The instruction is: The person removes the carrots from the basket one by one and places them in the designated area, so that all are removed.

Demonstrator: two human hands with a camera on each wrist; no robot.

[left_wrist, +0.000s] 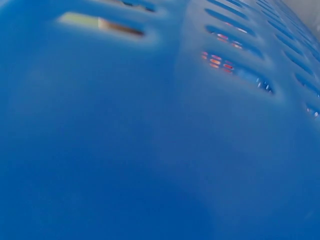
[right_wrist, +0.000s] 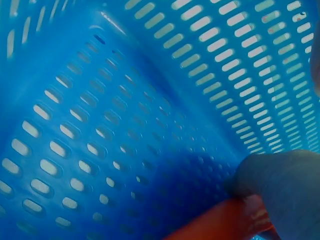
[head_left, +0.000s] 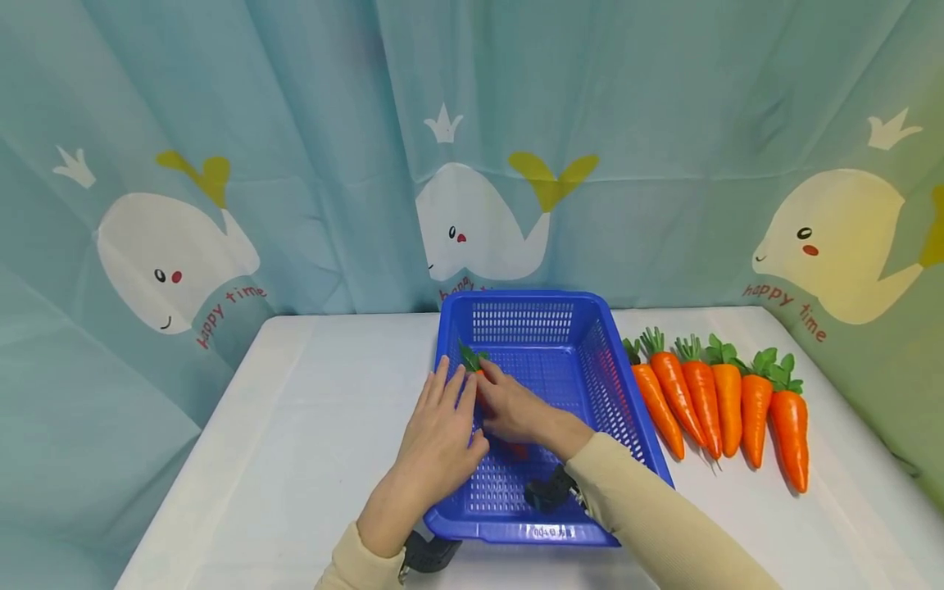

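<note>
A blue plastic basket (head_left: pixel 546 373) with slotted walls stands on the white table. Inside it, near the left wall, my right hand (head_left: pixel 512 406) grips an orange carrot (right_wrist: pixel 212 222); its green leaves show beyond the fingertips and its lower end under the palm. Most of the carrot is hidden by the hands. My left hand (head_left: pixel 440 430) lies over the basket's left rim, fingers stretched out and fingertips close by the carrot's leafy end. The left wrist view holds only the blurred outside of the basket wall (left_wrist: pixel 125 125).
Several more carrots with green tops lie side by side in a row (head_left: pixel 728 410) on the table, right of the basket. A curtain with whale prints (head_left: pixel 332 164) hangs behind the table (head_left: pixel 317 410). Dark wrist devices are strapped below both hands.
</note>
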